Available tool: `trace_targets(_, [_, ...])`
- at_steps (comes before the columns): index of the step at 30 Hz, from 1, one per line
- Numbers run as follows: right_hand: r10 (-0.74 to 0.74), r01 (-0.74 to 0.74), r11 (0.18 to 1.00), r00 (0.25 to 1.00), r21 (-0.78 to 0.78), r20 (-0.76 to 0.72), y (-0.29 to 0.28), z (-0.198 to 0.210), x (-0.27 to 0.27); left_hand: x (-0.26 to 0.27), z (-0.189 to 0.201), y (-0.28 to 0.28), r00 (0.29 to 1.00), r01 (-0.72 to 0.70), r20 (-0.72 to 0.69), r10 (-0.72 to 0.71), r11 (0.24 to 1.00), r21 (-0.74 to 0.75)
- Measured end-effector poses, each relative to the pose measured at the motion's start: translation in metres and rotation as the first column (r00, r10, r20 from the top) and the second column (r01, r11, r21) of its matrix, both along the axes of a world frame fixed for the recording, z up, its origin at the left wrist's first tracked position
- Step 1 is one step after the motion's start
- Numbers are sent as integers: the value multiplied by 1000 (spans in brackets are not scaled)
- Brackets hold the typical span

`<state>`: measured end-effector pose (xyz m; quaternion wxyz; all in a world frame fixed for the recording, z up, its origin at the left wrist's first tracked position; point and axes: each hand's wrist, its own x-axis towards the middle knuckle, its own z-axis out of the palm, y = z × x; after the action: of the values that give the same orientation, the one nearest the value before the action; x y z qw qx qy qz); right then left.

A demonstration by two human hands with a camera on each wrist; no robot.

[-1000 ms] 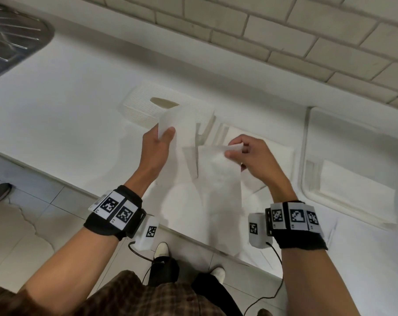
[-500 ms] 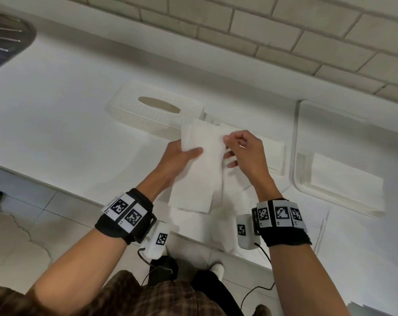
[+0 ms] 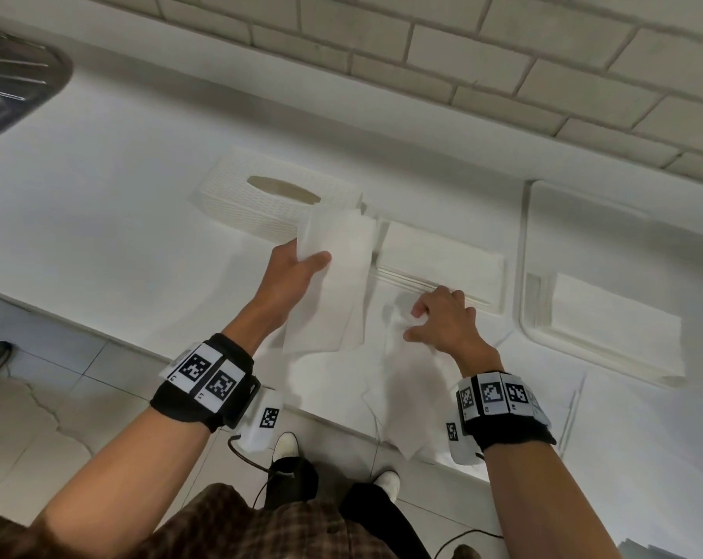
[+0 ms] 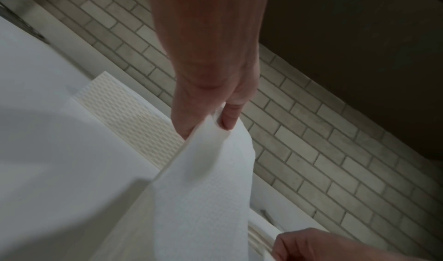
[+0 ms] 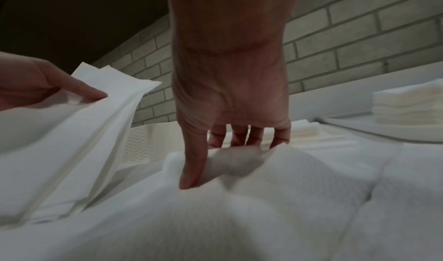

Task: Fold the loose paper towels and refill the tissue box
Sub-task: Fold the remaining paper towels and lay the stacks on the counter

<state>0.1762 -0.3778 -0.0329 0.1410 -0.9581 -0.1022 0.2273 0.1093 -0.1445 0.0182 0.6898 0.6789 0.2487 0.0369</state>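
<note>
My left hand (image 3: 309, 256) grips a folded paper towel (image 3: 333, 284) by its upper edge, thumb on top, and holds it above the counter just in front of the white woven tissue box (image 3: 241, 203). The left wrist view shows this folded towel (image 4: 203, 189) hanging from my fingers (image 4: 227, 117). My right hand (image 3: 422, 316) is down on a loose paper towel (image 3: 402, 381) lying flat on the counter. In the right wrist view a raised ridge of this loose towel (image 5: 263, 198) is pinched between thumb (image 5: 191, 174) and fingers. A stack of folded towels (image 3: 442, 256) lies right of the box.
A white tray (image 3: 527, 276) at the right holds another towel stack (image 3: 612, 324). A metal sink (image 3: 11, 86) is at the far left. A brick wall backs the counter. The loose towel overhangs the counter's front edge (image 3: 406, 445), above my feet.
My right hand has let go of the folded towel and dropped onto the loose towel on the counter. The left hand keeps the folded towel, now alone.
</note>
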Motion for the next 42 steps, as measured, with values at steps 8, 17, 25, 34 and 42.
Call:
trace_targets(8, [48,-47,999,998,18,-44,4,11,2,-1,1,-3,999,-8,37,7,1000,30])
trace_targets(17, [129,-154,858,988,490,86,24,116,1,5,9,-30,982,139,126,-142,990,36])
trace_targets(25, [-47,-177,781,940,599,339,51,131,5,2,17,-37,951,291,169,-260,937,-192])
trace_targets(34, [-62,324,484,939,813,-338,41,76,-16,-2,16,-26,949,237,240,-202,964,-123])
trace_targets(42, [-100,299,387,954,872,-283,44,74,-23,-5,12,-21,942,245,259,-212,964,-104])
